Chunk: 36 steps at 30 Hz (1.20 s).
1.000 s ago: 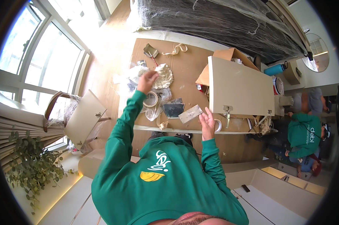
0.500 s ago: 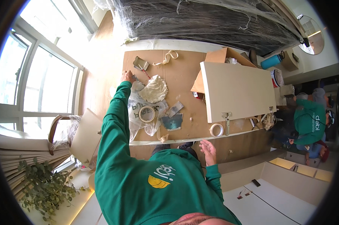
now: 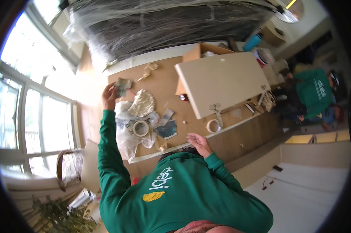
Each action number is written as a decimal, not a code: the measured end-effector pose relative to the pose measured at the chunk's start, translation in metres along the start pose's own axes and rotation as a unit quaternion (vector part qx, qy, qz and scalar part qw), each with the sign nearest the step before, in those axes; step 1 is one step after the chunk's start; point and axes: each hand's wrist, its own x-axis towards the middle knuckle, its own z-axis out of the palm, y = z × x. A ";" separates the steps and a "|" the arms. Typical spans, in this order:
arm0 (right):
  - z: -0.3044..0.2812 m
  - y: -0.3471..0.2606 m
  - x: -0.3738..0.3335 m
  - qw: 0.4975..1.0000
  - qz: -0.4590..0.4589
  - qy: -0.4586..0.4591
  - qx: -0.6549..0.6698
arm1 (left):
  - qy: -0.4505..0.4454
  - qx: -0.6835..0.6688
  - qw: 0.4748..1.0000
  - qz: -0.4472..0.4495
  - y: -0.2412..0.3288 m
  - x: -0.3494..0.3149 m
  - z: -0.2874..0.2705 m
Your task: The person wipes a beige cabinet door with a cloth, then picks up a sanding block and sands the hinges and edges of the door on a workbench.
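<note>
My left hand (image 3: 108, 96) is closed on the edge of a worn grey-green sheet (image 3: 123, 86), which looks like used sandpaper, above the far left corner of the cardboard-covered table. Beside it lie a crumpled cream cloth (image 3: 143, 103) and a clear plastic bag (image 3: 125, 134). A roll of masking tape (image 3: 141, 128) rests on the bag. Close by are a dark blue-grey sheet (image 3: 167, 129) and a smaller grey piece (image 3: 166, 117). My right hand (image 3: 199, 144) hovers empty at the table's near edge, fingers stretched out, below a second tape roll (image 3: 213, 126).
A cream panel with hinges (image 3: 226, 85) lies at the right over an open cardboard box (image 3: 191, 54). A curled tape strip (image 3: 147, 70) lies at the back. Beyond stands a plastic-wrapped dark piece (image 3: 167, 31). A person in green (image 3: 315, 93) is at far right.
My left hand has lifted the grey sheet beside the cloth and moved it toward the back. My right hand has come in over the table's near edge. The view has turned and shifted.
</note>
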 end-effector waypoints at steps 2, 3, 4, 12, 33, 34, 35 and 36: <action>0.006 -0.021 0.006 1.000 -0.004 -0.019 -0.011 | -0.008 0.026 0.999 -0.026 -0.013 -0.034 0.004; 0.002 -0.019 0.009 0.999 -0.023 -0.029 -0.012 | -0.002 0.035 0.998 -0.043 -0.023 -0.046 0.011; 0.001 -0.027 0.010 0.999 -0.023 -0.032 -0.020 | -0.005 0.036 0.997 -0.062 -0.041 -0.055 0.007; -0.062 0.007 -0.037 0.996 -0.060 0.062 0.024 | 0.113 0.143 0.956 -0.231 -0.132 -0.065 -0.002; -0.440 0.128 -0.230 0.909 -0.024 0.390 0.145 | -0.017 0.314 0.939 0.140 0.036 -0.155 0.433; -0.448 0.124 -0.229 0.906 -0.020 0.391 0.159 | -0.038 0.330 0.932 0.143 0.035 -0.154 0.451; -0.457 0.125 -0.227 0.909 -0.028 0.385 0.155 | -0.051 0.336 0.929 0.145 0.034 -0.154 0.469; -0.464 0.126 -0.226 0.912 -0.035 0.380 0.151 | -0.065 0.343 0.926 0.147 0.033 -0.155 0.487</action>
